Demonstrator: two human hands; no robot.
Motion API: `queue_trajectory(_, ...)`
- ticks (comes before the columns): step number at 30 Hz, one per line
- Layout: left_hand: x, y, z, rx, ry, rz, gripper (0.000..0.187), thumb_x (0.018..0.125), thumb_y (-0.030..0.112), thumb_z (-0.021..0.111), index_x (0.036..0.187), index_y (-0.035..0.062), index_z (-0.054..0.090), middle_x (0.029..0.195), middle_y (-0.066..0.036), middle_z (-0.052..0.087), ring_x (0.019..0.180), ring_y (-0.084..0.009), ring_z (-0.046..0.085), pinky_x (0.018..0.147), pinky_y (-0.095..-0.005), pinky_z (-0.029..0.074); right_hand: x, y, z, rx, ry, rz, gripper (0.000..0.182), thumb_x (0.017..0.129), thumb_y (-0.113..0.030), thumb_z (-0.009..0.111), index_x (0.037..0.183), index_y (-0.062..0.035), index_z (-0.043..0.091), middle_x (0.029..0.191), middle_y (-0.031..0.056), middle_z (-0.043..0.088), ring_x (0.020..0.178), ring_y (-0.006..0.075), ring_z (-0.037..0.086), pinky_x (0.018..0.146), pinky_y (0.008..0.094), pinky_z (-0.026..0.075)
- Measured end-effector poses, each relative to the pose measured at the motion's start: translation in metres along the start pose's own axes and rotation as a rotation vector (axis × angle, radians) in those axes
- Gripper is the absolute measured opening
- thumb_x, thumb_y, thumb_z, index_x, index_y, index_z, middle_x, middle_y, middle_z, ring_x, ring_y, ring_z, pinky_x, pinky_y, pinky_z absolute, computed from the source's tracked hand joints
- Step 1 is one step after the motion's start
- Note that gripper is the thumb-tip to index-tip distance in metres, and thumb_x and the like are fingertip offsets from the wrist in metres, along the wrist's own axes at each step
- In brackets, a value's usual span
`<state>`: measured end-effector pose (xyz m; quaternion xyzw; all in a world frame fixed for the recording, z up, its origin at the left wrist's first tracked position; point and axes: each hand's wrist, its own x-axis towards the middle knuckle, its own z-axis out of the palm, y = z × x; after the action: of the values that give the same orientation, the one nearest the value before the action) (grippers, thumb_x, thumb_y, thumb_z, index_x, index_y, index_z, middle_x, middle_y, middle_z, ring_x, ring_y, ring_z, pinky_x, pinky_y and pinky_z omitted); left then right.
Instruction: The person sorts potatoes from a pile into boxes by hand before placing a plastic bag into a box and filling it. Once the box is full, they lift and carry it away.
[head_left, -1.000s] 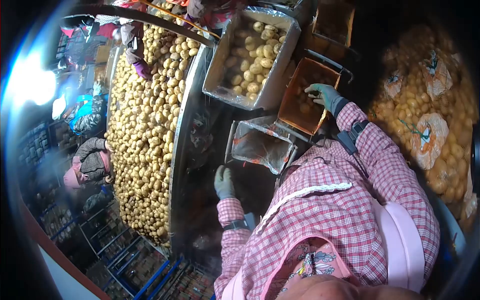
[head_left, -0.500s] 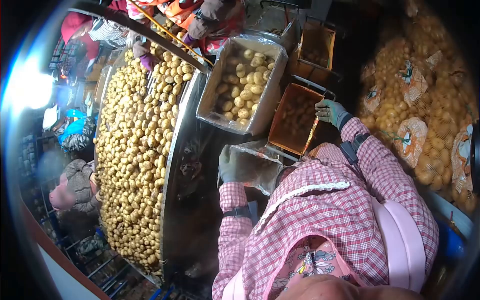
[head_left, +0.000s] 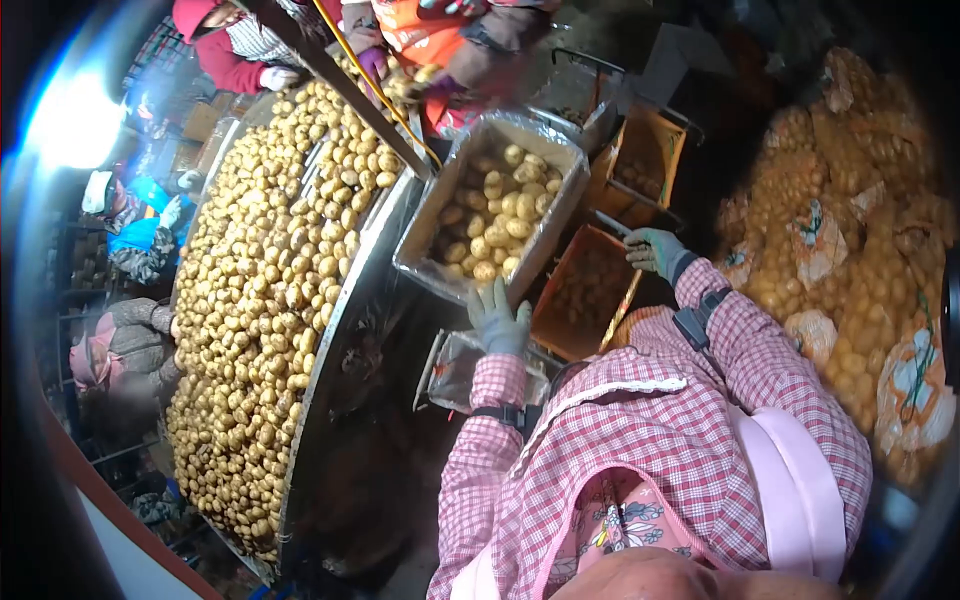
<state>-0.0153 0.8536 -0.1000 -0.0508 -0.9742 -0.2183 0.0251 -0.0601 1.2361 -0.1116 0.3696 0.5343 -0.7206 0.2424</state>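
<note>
My left hand, in a grey-green glove, has its fingers spread at the near edge of a plastic-lined crate that holds potatoes. Nothing shows in that hand. Below it sits a smaller container lined with clear plastic. My right hand, gloved too, is closed around the handle at the upper right corner of an orange-rimmed crate. Some small potatoes lie in that crate's dark inside.
A long metal-edged table heaped with potatoes curves along the left. Co-workers stand round its far and left sides. Another orange crate stands beyond mine. Net sacks of potatoes are piled at the right.
My left hand has moved up from the plastic-lined container to the potato crate's edge, fingers now spread. My right hand has stayed at the orange-rimmed crate. The view has shifted slightly.
</note>
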Motion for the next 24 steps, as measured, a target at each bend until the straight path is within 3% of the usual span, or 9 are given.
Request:
queue_trajectory(4, 0.006, 0.014, 0.008, 0.087, 0.011, -0.091, 0.079, 0.078, 0.038, 0.077, 0.146, 0.0079, 0.049, 0.152, -0.018, 0.043, 0.147, -0.0428, 0.028, 0.121, -0.0525, 0.025, 0.033, -0.038, -0.047, 0.029, 0.013, -0.009, 0.039, 0.092, -0.034, 0.064, 0.118, -0.0052, 0.069, 0.12, 0.012, 0.068, 0.1, 0.0306, 0.067, 0.089, 0.0432, 0.055)
queue_trajectory(7, 0.015, 0.023, 0.014, 0.152, -0.082, -0.252, 0.081, 0.081, 0.046, 0.074, 0.147, 0.0079, 0.048, 0.155, -0.017, 0.041, 0.149, -0.0445, 0.024, 0.123, -0.0521, 0.02, 0.069, -0.066, -0.088, -0.014, 0.127, -0.028, 0.034, 0.091, -0.034, 0.065, 0.109, -0.0052, 0.07, 0.105, 0.0101, 0.072, 0.089, 0.0304, 0.069, 0.085, 0.0456, 0.055)
queue_trajectory(8, 0.015, 0.027, 0.015, 0.172, -0.122, -0.311, 0.081, 0.081, 0.048, 0.073, 0.148, 0.008, 0.048, 0.156, -0.017, 0.04, 0.149, -0.0447, 0.023, 0.124, -0.0519, 0.019, 0.076, -0.074, -0.1, 0.081, 0.144, -0.038, 0.026, 0.089, -0.031, 0.067, 0.097, -0.0071, 0.073, 0.092, 0.0113, 0.071, 0.081, 0.029, 0.069, 0.078, 0.0429, 0.056)
queue_trajectory(12, 0.019, -0.002, 0.048, 0.299, -0.144, -0.364, 0.072, 0.087, 0.045, 0.068, 0.146, 0.0085, 0.05, 0.15, -0.018, 0.047, 0.149, -0.0441, 0.023, 0.125, -0.0502, 0.017, 0.183, -0.058, -0.188, 0.159, 0.165, -0.184, 0.02, 0.089, -0.023, 0.066, 0.093, -0.0052, 0.073, 0.075, 0.0095, 0.07, 0.067, 0.0213, 0.067, 0.065, 0.0364, 0.056)
queue_trajectory(14, 0.021, -0.004, 0.05, 0.224, -0.065, -0.356, 0.064, 0.088, 0.036, 0.068, 0.143, 0.008, 0.052, 0.145, -0.018, 0.052, 0.148, -0.0437, 0.024, 0.125, -0.0499, 0.019, 0.165, -0.075, -0.206, -0.17, 0.239, -0.266, 0.024, 0.092, -0.028, 0.064, 0.096, -0.0062, 0.074, 0.077, 0.0086, 0.07, 0.06, 0.0214, 0.065, 0.06, 0.0361, 0.055)
queue_trajectory(16, 0.023, -0.002, 0.053, 0.284, -0.061, -0.394, 0.063, 0.086, 0.028, 0.069, 0.143, 0.0088, 0.051, 0.146, -0.017, 0.049, 0.146, -0.0438, 0.028, 0.124, -0.0506, 0.022, 0.133, -0.109, -0.205, 0.001, 0.333, 0.048, 0.03, 0.095, -0.035, 0.061, 0.101, -0.0086, 0.074, 0.08, 0.0067, 0.071, 0.06, 0.0205, 0.064, 0.058, 0.0354, 0.054)
queue_trajectory(17, 0.024, 0.0, 0.054, 0.296, -0.053, -0.41, 0.064, 0.085, 0.027, 0.07, 0.144, 0.0094, 0.05, 0.147, -0.017, 0.048, 0.146, -0.0439, 0.029, 0.123, -0.0511, 0.022, 0.137, -0.11, -0.219, -0.027, 0.331, 0.104, 0.042, 0.098, -0.047, 0.056, 0.108, -0.0102, 0.072, 0.081, 0.0057, 0.07, 0.059, 0.0203, 0.063, 0.056, 0.035, 0.053)
queue_trajectory(20, 0.031, 0.005, 0.057, 0.291, -0.013, -0.424, 0.066, 0.084, 0.024, 0.07, 0.145, 0.0124, 0.048, 0.149, -0.017, 0.044, 0.144, -0.0436, 0.031, 0.122, -0.0532, 0.024, 0.119, -0.104, -0.252, -0.001, 0.28, 0.11, 0.053, 0.101, -0.055, 0.049, 0.108, -0.0073, 0.071, 0.091, 0.0074, 0.07, 0.064, 0.0211, 0.064, 0.063, 0.0374, 0.055)
queue_trajectory(24, 0.031, 0.005, 0.06, 0.301, 0.041, -0.425, 0.067, 0.081, 0.022, 0.072, 0.144, 0.0128, 0.049, 0.148, -0.018, 0.046, 0.143, -0.0435, 0.033, 0.121, -0.0536, 0.026, 0.105, -0.089, -0.273, 0.041, 0.304, 0.206, 0.056, 0.099, -0.059, 0.053, 0.124, -0.0102, 0.063, 0.079, 0.0068, 0.068, 0.059, 0.0217, 0.064, 0.056, 0.036, 0.055)
